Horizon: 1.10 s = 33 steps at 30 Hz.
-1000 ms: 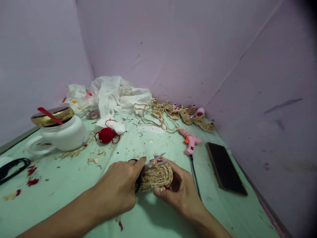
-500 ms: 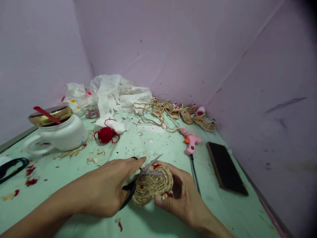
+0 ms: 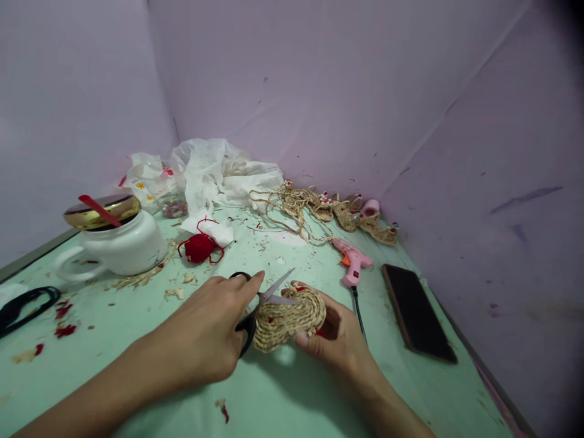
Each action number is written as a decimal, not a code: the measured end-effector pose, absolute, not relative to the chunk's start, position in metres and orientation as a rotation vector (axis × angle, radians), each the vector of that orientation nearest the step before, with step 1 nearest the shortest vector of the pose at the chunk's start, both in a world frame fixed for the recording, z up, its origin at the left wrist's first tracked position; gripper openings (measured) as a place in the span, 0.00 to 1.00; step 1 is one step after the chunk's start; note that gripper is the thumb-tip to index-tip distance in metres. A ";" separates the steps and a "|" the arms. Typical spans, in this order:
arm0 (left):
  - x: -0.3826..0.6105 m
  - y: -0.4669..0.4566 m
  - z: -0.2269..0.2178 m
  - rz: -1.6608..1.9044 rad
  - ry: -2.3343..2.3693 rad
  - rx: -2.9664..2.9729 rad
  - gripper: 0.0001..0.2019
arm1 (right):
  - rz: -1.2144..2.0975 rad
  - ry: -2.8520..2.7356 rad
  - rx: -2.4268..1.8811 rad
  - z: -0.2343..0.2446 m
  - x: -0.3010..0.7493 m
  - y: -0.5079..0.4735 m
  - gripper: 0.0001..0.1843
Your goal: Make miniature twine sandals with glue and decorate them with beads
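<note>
L hand (image 3: 212, 331) grips scissors (image 3: 263, 298), blades (image 3: 278, 283) wider vs 1s ago, so not mid-snip rn; R hand (image 3: 344, 340) pinches woven piece (image 3: 292, 317).

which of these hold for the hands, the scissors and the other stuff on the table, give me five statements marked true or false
1. The left hand holds the scissors. True.
2. The scissors are fully closed. False: they are open, with their blades apart.
3. The right hand holds the woven straw piece. True.
4. The red yarn ball lies between the white mug and the pink glue gun, as seen from left to right. True.
5. The phone lies to the left of the glue gun. False: it lies to the right of it.
</note>
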<state>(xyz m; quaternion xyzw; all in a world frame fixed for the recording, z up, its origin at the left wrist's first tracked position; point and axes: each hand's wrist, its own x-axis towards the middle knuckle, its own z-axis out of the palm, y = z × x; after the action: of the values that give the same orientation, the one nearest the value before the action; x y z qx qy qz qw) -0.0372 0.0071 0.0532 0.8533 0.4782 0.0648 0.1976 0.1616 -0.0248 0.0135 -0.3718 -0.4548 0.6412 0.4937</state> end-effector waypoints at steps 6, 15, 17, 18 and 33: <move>-0.027 0.001 0.048 0.079 1.323 2.434 0.35 | 1.587 -1.108 -0.868 0.018 0.153 -0.030 0.26; -0.021 -0.003 0.051 0.078 1.324 2.399 0.35 | 1.502 -1.215 -0.961 0.013 0.151 -0.035 0.27; -0.019 -0.003 0.051 0.056 1.338 2.386 0.36 | 1.460 -1.250 -0.986 0.013 0.150 -0.036 0.27; -0.018 -0.004 0.051 0.047 1.344 2.375 0.36 | 1.440 -1.267 -0.995 0.013 0.150 -0.037 0.28; -0.022 -0.003 0.056 0.156 1.268 2.288 0.19 | 1.444 -1.292 -0.995 0.022 0.159 -0.034 0.21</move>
<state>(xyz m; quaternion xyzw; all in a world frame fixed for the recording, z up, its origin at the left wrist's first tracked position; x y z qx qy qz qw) -0.0222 -0.0031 0.0558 0.8437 0.4675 0.0575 0.2576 0.1591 -0.0338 0.0217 -0.4048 -0.5255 0.5876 0.4634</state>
